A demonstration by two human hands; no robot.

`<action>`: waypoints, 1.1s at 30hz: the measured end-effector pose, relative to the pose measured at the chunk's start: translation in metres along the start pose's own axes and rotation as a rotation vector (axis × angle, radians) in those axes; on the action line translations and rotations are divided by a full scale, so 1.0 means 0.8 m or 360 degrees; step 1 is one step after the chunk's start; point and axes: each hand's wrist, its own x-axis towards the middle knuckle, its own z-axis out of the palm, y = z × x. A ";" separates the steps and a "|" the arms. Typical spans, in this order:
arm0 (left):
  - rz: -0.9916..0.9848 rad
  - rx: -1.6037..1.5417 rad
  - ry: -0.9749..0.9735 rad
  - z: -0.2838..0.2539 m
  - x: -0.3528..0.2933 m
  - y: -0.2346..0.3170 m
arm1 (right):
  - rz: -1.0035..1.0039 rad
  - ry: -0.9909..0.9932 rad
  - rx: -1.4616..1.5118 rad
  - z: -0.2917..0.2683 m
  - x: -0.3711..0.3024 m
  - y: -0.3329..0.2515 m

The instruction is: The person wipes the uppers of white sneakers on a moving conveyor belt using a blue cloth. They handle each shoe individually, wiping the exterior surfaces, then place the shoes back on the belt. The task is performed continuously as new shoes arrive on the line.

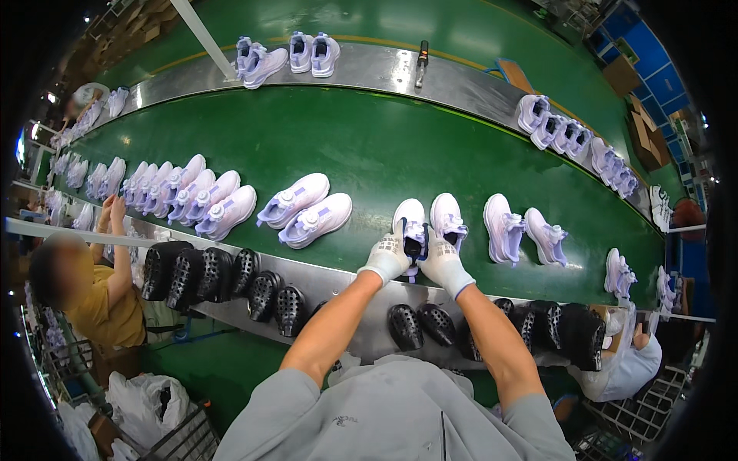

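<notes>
A white-and-lavender sneaker [409, 211] sits toe-away on the green belt in front of me, its collar spread and something dark showing inside the opening. My left hand [386, 257], in a white glove, is closed on the left side of that collar. Closed on the collar's right side is my right hand [443, 265], gloved the same way; its fingertips are partly hidden. Just right of it lies a second sneaker [445, 207], very close to my right fingers. Another pair, a sneaker [503, 229] and a smaller-looking sneaker [546, 236], rests further right.
Black perforated shoe moulds [405, 326] line the metal ledge [346, 286] before me. More sneakers [231, 211] stand in a row to the left. A screwdriver-like tool [422, 63] lies on the far metal rail. A co-worker [108, 300] is at left, another person [626, 367] at right.
</notes>
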 end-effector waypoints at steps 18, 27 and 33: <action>0.0149 0.0401 0.0755 0.055 0.035 0.000 | -0.0170 -0.0119 -0.0915 -0.039 -0.056 0.054; 0.0303 0.0695 0.0726 0.057 -0.057 0.024 | -0.0822 0.0100 -0.0322 -0.103 0.022 0.031; 0.0158 0.0218 0.0711 0.099 0.002 -0.051 | -0.1256 -0.0645 -0.0488 -0.073 0.085 0.034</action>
